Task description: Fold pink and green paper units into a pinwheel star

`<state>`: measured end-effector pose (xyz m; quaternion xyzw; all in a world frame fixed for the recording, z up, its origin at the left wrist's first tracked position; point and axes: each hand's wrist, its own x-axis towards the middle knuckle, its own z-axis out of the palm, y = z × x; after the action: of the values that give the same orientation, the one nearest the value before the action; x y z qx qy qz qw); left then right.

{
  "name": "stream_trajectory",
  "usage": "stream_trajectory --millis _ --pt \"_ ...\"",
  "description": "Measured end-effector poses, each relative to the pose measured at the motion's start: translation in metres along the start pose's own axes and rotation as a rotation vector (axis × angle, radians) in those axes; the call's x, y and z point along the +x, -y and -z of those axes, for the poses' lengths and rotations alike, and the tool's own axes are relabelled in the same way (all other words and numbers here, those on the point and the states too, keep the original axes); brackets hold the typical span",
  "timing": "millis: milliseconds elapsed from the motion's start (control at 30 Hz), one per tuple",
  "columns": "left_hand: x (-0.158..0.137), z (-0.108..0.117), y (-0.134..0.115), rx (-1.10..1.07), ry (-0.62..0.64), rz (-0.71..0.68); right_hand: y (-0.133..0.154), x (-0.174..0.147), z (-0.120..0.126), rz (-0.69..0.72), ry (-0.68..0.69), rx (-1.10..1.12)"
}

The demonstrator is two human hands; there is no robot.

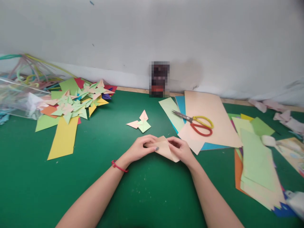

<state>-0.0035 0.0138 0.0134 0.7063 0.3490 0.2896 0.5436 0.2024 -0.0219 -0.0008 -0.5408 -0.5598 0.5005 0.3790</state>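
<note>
A partly folded sheet of peach paper (163,150) is held between my two hands, just above the green table (133,193). My left hand (142,147) grips its left side, thumb on top and fingers behind. At its right side my right hand (180,150) is closed on the paper, and some of those fingers are hidden behind it. Just beyond my hands lies a small folded paper piece (143,125) in pale green with peach points. To the right, scissors (193,119) with one yellow and one red handle rest on peach paper (211,110).
Folded paper pieces (73,103) pile up at the left, with a yellow strip (63,137) under them. A clear plastic bag (21,98) stands far left. Cut paper sheets (257,161) lie at the right. A blurred-out dark object (159,79) leans on the wall (118,38).
</note>
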Motion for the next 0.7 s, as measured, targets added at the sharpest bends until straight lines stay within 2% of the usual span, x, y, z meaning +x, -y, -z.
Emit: stream_trajectory --millis 133,333,500,700 --pt "0.002 -0.002 0.004 0.004 -0.162 -0.07 0.0 0.005 -0.007 0.008 -0.124 0.034" --pt "0.004 -0.008 0.01 0.018 -0.288 0.0 0.002 0.015 -0.014 0.054 -0.219 0.036" --pt "0.002 -0.01 0.009 0.063 -0.381 0.038 0.001 0.019 -0.014 0.07 -0.197 0.048" --pt "0.002 -0.009 0.006 0.074 -0.358 0.046 0.004 0.014 -0.011 0.054 -0.108 0.04"
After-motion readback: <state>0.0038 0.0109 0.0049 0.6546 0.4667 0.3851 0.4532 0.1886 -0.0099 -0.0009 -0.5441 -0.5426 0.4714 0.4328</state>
